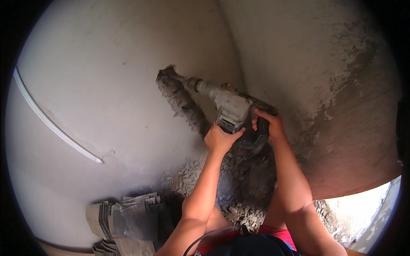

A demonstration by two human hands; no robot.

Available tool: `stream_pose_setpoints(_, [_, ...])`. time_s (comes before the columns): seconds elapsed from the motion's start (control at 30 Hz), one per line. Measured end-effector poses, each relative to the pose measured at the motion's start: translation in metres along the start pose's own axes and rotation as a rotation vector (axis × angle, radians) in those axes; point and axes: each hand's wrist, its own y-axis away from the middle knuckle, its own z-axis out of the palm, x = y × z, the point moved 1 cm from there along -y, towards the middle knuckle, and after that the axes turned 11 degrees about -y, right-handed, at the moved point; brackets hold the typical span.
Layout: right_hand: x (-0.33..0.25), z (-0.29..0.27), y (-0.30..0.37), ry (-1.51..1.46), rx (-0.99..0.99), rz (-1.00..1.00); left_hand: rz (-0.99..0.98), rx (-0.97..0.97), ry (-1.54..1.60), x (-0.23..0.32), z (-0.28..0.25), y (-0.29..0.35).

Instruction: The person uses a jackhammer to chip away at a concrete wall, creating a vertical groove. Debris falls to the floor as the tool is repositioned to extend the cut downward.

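A dusty grey rotary hammer [232, 103] is held up against the pale plastered wall [128, 94]. Its chuck and bit point left, and the bit's tip sits at the upper end of a rough chiselled groove [183, 100], which runs down to the right. My left hand [222, 138] is wrapped round the lower part of the tool's body, thumb toward me. Around the black rear handle, my right hand [271, 123] is closed, its fingers near the trigger area. The groove's lower end is partly hidden behind my left hand.
Broken rubble [245, 211] covers the ground below the wall. Stacked grey tiles or slabs [134, 222] stand at the lower left. A white tube [51, 123] with a loose wire runs along the left wall. On the right rises a wall with a dark, worn patch [341, 123].
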Motion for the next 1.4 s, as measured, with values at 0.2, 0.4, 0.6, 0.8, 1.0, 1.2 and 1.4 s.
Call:
stream_pose_setpoints(0.2, [0.013,-0.023,-0.021,-0.075,-0.049,0.014,-0.033,-0.003,-0.088,0.006,0.013,-0.004])
stream_pose_setpoints(0.4, [0.012,-0.027,-0.03,-0.098,-0.015,0.038,-0.111,-0.042,-0.17,0.013,0.009,-0.004])
stream_pose_setpoints(0.6, [0.038,-0.034,-0.033,-0.19,0.033,0.104,-0.084,-0.06,-0.237,0.003,0.008,-0.008])
stream_pose_setpoints(0.8, [0.07,-0.027,-0.021,-0.231,0.079,0.103,-0.091,-0.111,-0.319,-0.013,-0.004,-0.001])
stream_pose_setpoints(1.0, [0.105,-0.026,0.003,-0.342,0.112,0.153,-0.018,-0.128,-0.35,-0.033,-0.021,0.002])
stream_pose_setpoints(1.2, [0.087,0.033,0.052,-0.248,-0.043,0.078,0.109,-0.079,-0.135,-0.077,-0.048,0.017])
stream_pose_setpoints(1.4, [0.01,0.114,0.106,0.193,-0.205,-0.2,0.165,-0.044,0.415,-0.068,-0.051,0.026])
